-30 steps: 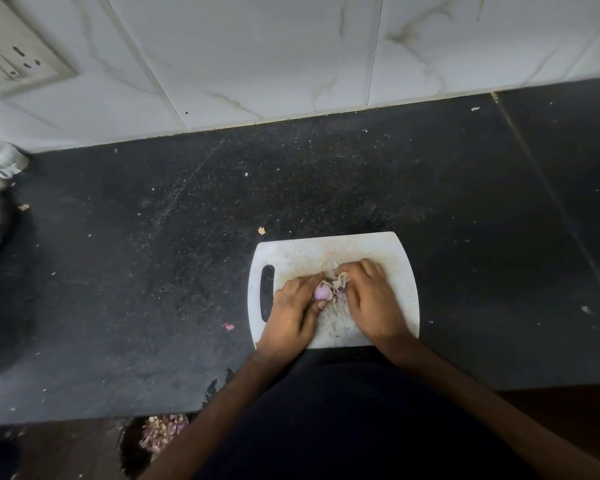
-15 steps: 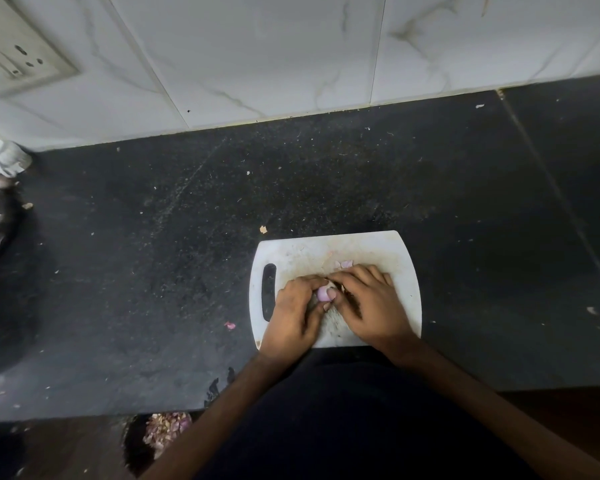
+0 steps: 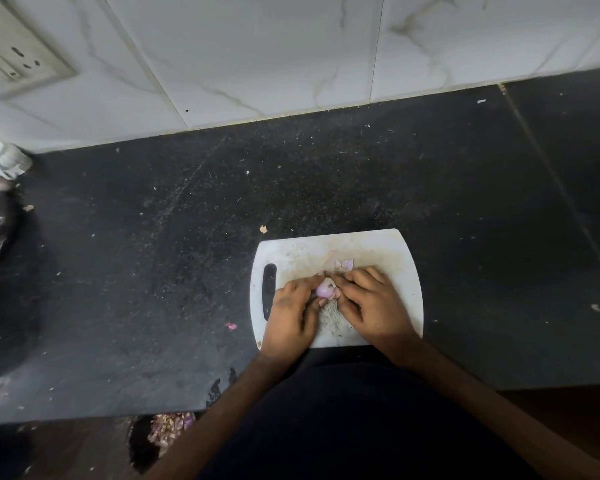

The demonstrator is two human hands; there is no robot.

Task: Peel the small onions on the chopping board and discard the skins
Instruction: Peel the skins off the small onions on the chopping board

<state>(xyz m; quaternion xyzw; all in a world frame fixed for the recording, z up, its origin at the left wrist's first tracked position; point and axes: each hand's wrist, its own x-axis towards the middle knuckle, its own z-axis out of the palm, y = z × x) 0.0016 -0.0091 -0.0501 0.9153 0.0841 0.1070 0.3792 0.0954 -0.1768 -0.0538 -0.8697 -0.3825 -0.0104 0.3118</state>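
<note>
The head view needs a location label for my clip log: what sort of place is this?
Most likely a home kitchen counter: a dark stone countertop against marble-look wall tiles, a white chopping board with a small onion being peeled, and a wall socket.

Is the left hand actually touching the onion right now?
Touching. The head view shows the left hand with its fingertips closed on the pink onion above the chopping board, no gap between them.

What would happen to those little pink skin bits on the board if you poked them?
The pink skin bits look thin and curled, so they would probably slide or flutter away easily. They seem very light, likely floppy or crumbly rather than stiff. On the smooth white chopping board, little would hold them.
</note>
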